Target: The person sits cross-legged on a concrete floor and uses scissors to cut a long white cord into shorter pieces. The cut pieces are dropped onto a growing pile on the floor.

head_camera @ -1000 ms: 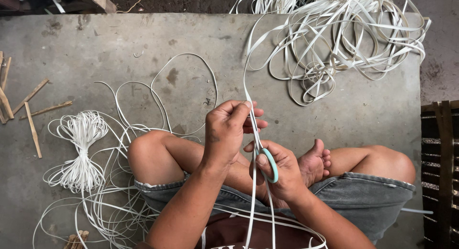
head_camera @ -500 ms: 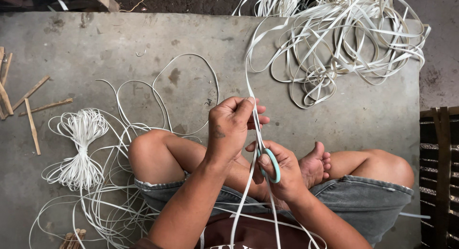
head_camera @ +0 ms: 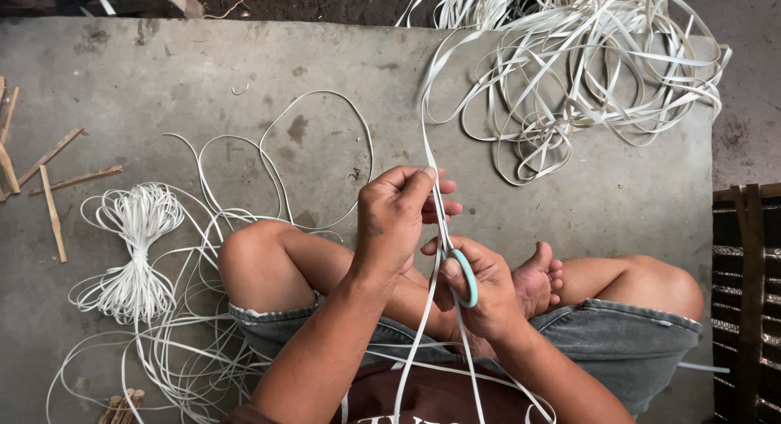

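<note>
Seated cross-legged on a concrete slab (head_camera: 244,74). Left hand (head_camera: 396,220) pinched on a flat white strip (head_camera: 429,147), fingers together around it. Right hand (head_camera: 480,286) closed on teal-handled scissors (head_camera: 467,277), blades hidden. Strip running from a loose tangled pile (head_camera: 586,74) at the slab's far right corner down across the lap. Likely light, thin, springy and smooth, prone to slipping and twisting; best held flat between thumb and fingertips, close to the scissors. Tied bundle (head_camera: 134,253) near the left edge, beside wooden sticks (head_camera: 49,180).
</note>
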